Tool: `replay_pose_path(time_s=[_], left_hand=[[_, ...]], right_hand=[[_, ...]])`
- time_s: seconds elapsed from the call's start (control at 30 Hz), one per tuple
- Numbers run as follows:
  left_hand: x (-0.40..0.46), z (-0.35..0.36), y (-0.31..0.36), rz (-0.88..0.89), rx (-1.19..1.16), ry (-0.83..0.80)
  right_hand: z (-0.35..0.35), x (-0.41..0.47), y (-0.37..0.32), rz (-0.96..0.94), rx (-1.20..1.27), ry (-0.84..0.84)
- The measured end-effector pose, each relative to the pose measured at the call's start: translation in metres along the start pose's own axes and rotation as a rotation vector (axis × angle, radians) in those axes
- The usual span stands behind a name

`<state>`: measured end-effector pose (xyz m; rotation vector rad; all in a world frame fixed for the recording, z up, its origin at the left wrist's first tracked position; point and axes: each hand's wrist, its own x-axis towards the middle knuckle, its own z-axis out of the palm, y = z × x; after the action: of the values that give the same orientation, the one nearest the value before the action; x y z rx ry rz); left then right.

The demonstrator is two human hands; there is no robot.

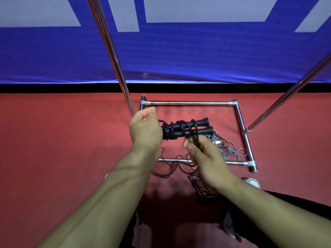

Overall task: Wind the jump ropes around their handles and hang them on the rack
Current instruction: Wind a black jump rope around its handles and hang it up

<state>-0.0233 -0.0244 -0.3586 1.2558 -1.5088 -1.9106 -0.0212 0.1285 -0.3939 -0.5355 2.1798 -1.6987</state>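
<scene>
My left hand [145, 128] grips one end of two black jump rope handles [189, 128] held side by side, level, above the floor. Black rope is wound around them in several loops. My right hand [204, 154] pinches the loose black rope just below the handles' right half. More rope lies on the red floor: a dark tangle [172, 167] below my hands, a grey-white rope [231, 149] inside the rack's base, and another dark rope [202, 190] close to my feet. The chrome rack [189, 103] stands in front of me.
The rack's base frame lies on the red floor, with slanted chrome poles [109, 51] rising left and right [286, 97]. A blue and white banner [179, 51] hangs behind it. My shoes [231, 226] show at the bottom.
</scene>
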Motion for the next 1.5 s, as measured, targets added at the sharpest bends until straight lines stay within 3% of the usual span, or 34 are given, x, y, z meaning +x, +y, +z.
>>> replay_pose_path(time_s=[0.07,0.13,0.23,0.33,0.4,0.47,0.53,0.63,0.7,0.87,1.1,1.2,1.27,1.4,1.5], left_hand=[[-0.004,0.001,-0.001,-0.008,0.008,-0.015],[-0.009,0.003,-0.004,-0.033,0.024,-0.034],[-0.014,0.006,-0.009,-0.033,0.054,-0.051],[-0.015,0.002,-0.008,0.263,0.274,-0.069],[-0.022,0.000,-0.006,0.526,0.479,-0.095],[-0.026,0.001,-0.007,0.643,0.546,-0.093],[-0.024,0.004,-0.009,0.507,0.470,-0.082],[-0.022,0.010,-0.006,0.128,0.124,0.010],[-0.022,0.012,-0.005,0.028,0.029,0.062],[-0.022,0.009,-0.009,0.180,0.135,-0.015],[-0.015,-0.002,-0.009,0.352,0.548,-0.189],[-0.019,-0.005,-0.005,0.473,0.576,-0.223],[-0.019,-0.002,-0.003,0.429,0.505,-0.240],[-0.022,-0.001,0.000,0.156,0.371,-0.311],[-0.027,-0.007,0.005,0.083,0.416,-0.433]], right_hand=[[0.001,0.002,-0.006,0.171,0.330,-0.013],[0.000,0.004,-0.011,0.209,0.510,0.014],[0.000,0.003,-0.014,0.248,0.395,0.010],[0.001,0.000,-0.014,0.306,0.185,0.033],[0.003,0.000,-0.018,0.348,0.319,0.071],[0.003,0.001,-0.020,0.350,0.395,0.078],[0.002,0.000,-0.023,0.311,0.324,0.020],[-0.002,-0.003,-0.021,0.177,0.060,-0.047],[-0.002,-0.008,-0.013,0.072,-0.094,-0.095],[0.005,-0.018,0.000,-0.052,-0.286,-0.277],[0.000,-0.011,0.009,-0.188,-0.421,-0.251],[-0.004,-0.008,0.014,-0.248,-0.475,-0.225],[-0.006,-0.004,0.010,-0.295,-0.483,-0.203],[-0.012,-0.006,0.020,-0.443,-0.677,-0.196],[-0.030,0.003,0.035,-0.244,-0.717,-0.216]])
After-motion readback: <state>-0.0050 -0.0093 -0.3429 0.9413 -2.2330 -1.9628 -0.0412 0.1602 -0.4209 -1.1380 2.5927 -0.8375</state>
